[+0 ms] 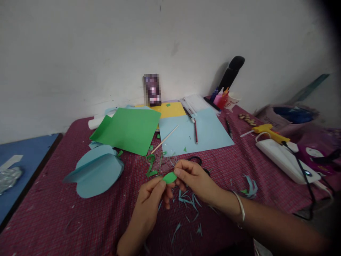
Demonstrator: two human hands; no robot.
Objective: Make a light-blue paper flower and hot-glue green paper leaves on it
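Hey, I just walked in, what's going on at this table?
Someone holds a small green leaf shape, the left hand pinching one end and the right hand the other. Blue scraps lie beneath the hands on a checked tablecloth. A green sheet and a folded blue shape lie to the left, with a yellow glue gun off to the right.

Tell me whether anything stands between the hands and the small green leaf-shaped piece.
Nothing visible does: the left hand and right hand pinch the green leaf-shaped piece at opposite ends. The curled green strip lies beyond, not between.
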